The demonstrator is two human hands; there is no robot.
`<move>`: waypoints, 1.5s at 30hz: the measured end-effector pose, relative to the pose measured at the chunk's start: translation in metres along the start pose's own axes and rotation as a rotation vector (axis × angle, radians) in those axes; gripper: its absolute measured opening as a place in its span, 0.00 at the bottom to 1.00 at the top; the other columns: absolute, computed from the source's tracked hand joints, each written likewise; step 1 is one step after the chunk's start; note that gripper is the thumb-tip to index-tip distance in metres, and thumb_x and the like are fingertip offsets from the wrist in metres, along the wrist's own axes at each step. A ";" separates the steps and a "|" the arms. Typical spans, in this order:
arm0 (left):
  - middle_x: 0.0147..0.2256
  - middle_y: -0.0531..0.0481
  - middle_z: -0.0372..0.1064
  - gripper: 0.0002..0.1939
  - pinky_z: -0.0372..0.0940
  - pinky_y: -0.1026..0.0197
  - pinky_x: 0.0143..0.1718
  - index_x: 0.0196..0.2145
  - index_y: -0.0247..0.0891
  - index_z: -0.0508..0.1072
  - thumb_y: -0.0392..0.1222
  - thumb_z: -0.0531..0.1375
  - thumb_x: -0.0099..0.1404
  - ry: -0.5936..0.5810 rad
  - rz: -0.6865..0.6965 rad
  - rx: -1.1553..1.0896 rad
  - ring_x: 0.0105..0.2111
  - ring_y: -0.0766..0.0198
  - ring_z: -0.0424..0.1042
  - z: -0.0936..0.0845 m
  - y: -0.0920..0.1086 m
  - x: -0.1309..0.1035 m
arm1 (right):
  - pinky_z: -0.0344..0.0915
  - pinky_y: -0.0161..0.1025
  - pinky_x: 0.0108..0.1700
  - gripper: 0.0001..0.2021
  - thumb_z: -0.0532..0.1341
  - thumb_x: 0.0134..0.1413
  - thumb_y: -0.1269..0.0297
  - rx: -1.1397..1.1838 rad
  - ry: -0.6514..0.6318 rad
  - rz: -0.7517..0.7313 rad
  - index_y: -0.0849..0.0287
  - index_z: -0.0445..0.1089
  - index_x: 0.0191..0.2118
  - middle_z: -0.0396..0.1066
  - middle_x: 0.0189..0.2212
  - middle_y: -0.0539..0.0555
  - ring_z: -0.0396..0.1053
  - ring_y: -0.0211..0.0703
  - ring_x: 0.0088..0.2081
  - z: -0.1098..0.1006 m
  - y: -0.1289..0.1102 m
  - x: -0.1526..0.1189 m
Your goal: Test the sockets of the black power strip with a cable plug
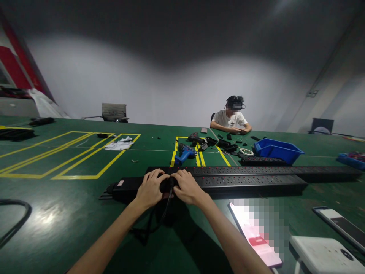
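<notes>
A long black power strip (251, 183) with a row of sockets lies across the table in front of me. My left hand (152, 187) is closed over its left part, fingers on the top and thumb toward the middle. Right beside it, my right hand (186, 186) curls its fingers at the upper end of a black cable (170, 199), where a plug seems to be; the fingers partly hide it. From between my hands the cable hangs over the near side and loops onto the table. A second long power strip (322, 172) lies just behind.
Behind the strips are a blue power drill (185, 154), black parts (226, 145), a tape roll (246, 152) and a blue bin (278, 150). A pink phone (253, 236) and white device (325, 253) lie near right. Another person (230, 118) sits across the table.
</notes>
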State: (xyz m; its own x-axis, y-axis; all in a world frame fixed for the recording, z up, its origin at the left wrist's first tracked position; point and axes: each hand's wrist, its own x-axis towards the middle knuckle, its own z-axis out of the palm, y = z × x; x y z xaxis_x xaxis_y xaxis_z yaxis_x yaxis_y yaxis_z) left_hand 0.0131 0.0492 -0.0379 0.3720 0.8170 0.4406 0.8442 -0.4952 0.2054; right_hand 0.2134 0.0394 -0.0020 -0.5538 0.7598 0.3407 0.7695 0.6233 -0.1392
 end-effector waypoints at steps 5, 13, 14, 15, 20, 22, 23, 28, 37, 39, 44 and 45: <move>0.52 0.43 0.63 0.30 0.53 0.45 0.57 0.50 0.46 0.71 0.59 0.65 0.51 0.011 0.010 -0.006 0.57 0.47 0.58 -0.002 0.001 -0.001 | 0.54 0.41 0.47 0.16 0.45 0.69 0.58 0.136 0.064 0.073 0.55 0.66 0.51 0.66 0.46 0.53 0.60 0.42 0.47 0.005 -0.002 -0.002; 0.53 0.43 0.63 0.28 0.53 0.45 0.57 0.51 0.45 0.70 0.56 0.63 0.54 0.005 0.024 0.013 0.58 0.48 0.58 -0.002 0.000 -0.001 | 0.53 0.42 0.49 0.16 0.49 0.67 0.52 0.154 0.094 0.105 0.55 0.66 0.50 0.66 0.46 0.53 0.59 0.44 0.48 0.007 -0.008 -0.003; 0.53 0.43 0.63 0.27 0.53 0.45 0.57 0.51 0.45 0.70 0.56 0.63 0.54 0.003 0.023 0.013 0.58 0.48 0.58 -0.002 0.000 0.000 | 0.53 0.42 0.49 0.16 0.49 0.66 0.52 0.157 0.088 0.099 0.55 0.66 0.50 0.65 0.46 0.54 0.59 0.44 0.48 0.006 -0.007 -0.003; 0.52 0.43 0.63 0.27 0.52 0.45 0.57 0.51 0.45 0.70 0.56 0.63 0.54 0.000 0.023 0.013 0.58 0.48 0.58 -0.003 0.000 0.000 | 0.53 0.42 0.49 0.16 0.49 0.66 0.53 0.163 0.082 0.094 0.55 0.66 0.50 0.65 0.46 0.53 0.59 0.44 0.48 0.005 -0.006 -0.003; 0.51 0.45 0.64 0.25 0.52 0.45 0.57 0.49 0.47 0.71 0.54 0.64 0.53 -0.011 0.014 0.004 0.56 0.49 0.59 -0.005 0.003 0.000 | 0.53 0.42 0.50 0.15 0.53 0.61 0.66 0.209 0.015 0.072 0.53 0.65 0.52 0.65 0.48 0.52 0.58 0.44 0.49 0.003 0.001 -0.003; 0.51 0.45 0.64 0.25 0.52 0.46 0.57 0.48 0.47 0.71 0.53 0.64 0.53 -0.012 0.010 0.004 0.56 0.49 0.59 -0.006 0.004 0.000 | 0.53 0.43 0.50 0.19 0.59 0.54 0.65 0.208 -0.009 0.059 0.53 0.64 0.53 0.64 0.48 0.53 0.58 0.46 0.49 0.004 0.004 -0.002; 0.52 0.44 0.64 0.24 0.52 0.46 0.57 0.48 0.47 0.71 0.53 0.64 0.54 -0.012 0.009 0.007 0.57 0.49 0.59 -0.006 0.004 0.000 | 0.54 0.43 0.49 0.21 0.62 0.51 0.64 0.198 -0.012 0.053 0.54 0.64 0.52 0.64 0.47 0.53 0.59 0.47 0.49 0.004 0.004 -0.001; 0.52 0.43 0.64 0.25 0.53 0.45 0.57 0.49 0.45 0.71 0.54 0.63 0.54 -0.008 0.005 0.025 0.57 0.48 0.58 -0.004 0.003 0.000 | 0.56 0.43 0.46 0.17 0.62 0.54 0.54 0.031 0.034 0.019 0.57 0.66 0.45 0.67 0.44 0.57 0.62 0.48 0.45 0.006 0.000 0.012; 0.53 0.43 0.63 0.26 0.53 0.44 0.57 0.49 0.45 0.71 0.50 0.64 0.52 -0.013 -0.009 0.024 0.58 0.47 0.58 -0.001 0.000 0.001 | 0.61 0.40 0.37 0.14 0.56 0.59 0.53 -0.216 -0.130 0.056 0.59 0.65 0.41 0.74 0.37 0.60 0.73 0.50 0.37 0.001 -0.011 0.030; 0.52 0.43 0.64 0.26 0.53 0.44 0.57 0.48 0.44 0.71 0.50 0.64 0.51 -0.006 -0.007 0.014 0.58 0.46 0.58 -0.001 0.000 0.001 | 0.61 0.40 0.37 0.13 0.59 0.56 0.57 -0.226 -0.142 0.039 0.59 0.65 0.42 0.74 0.37 0.60 0.73 0.51 0.37 0.001 -0.010 0.030; 0.53 0.43 0.63 0.25 0.53 0.44 0.57 0.49 0.44 0.70 0.51 0.64 0.53 0.003 -0.005 0.008 0.58 0.47 0.57 -0.002 0.001 0.001 | 0.61 0.39 0.37 0.13 0.60 0.53 0.59 -0.224 -0.136 0.010 0.59 0.66 0.43 0.75 0.37 0.59 0.73 0.52 0.39 0.000 -0.006 0.033; 0.53 0.43 0.63 0.25 0.53 0.44 0.57 0.49 0.44 0.70 0.51 0.63 0.53 0.002 -0.005 0.009 0.58 0.47 0.57 -0.002 0.001 0.000 | 0.61 0.39 0.37 0.12 0.59 0.54 0.58 -0.224 -0.137 0.012 0.59 0.66 0.43 0.75 0.37 0.59 0.73 0.51 0.39 -0.001 -0.005 0.033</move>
State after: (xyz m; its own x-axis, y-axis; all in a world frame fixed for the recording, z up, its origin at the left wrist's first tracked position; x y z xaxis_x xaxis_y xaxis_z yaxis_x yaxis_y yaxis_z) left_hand 0.0129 0.0486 -0.0358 0.3669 0.8188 0.4415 0.8494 -0.4884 0.1998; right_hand 0.1914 0.0612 0.0107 -0.5700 0.7945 0.2093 0.8193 0.5689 0.0717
